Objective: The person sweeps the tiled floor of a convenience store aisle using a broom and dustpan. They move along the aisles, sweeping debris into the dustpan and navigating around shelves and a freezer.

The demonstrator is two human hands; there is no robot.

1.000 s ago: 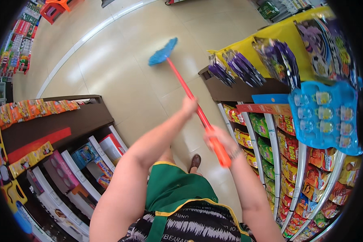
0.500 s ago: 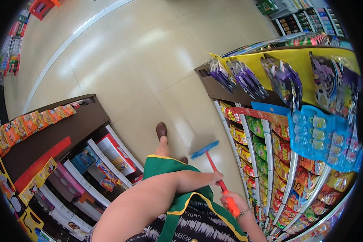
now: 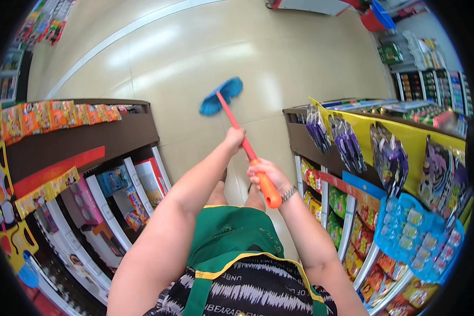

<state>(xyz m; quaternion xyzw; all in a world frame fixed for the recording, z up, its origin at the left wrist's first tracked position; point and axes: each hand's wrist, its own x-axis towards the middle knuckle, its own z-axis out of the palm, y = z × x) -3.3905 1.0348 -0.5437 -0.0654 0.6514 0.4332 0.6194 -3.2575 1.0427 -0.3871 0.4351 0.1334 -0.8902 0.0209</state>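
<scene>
I hold a broom with a red-orange handle (image 3: 236, 128) and a blue brush head (image 3: 221, 96) that rests on the beige tiled floor ahead of me. My left hand (image 3: 234, 139) grips the handle partway down. My right hand (image 3: 266, 175), with a wristwatch on the wrist, grips the thicker orange end of the handle closer to my body. I wear a green apron (image 3: 231, 237) over a black-and-white patterned top.
I stand in a shop aisle. A dark shelf unit (image 3: 73, 152) with orange snack packs and boxed goods is on my left. On my right stands a shelf (image 3: 363, 174) with hanging purple packets, blue blister cards and snack bags. Red and blue crates (image 3: 374, 16) sit far right.
The broom head, pulled in close to my feet half a second ago, has swung forward again and lies out on the floor. Both arms have stretched out with it.
</scene>
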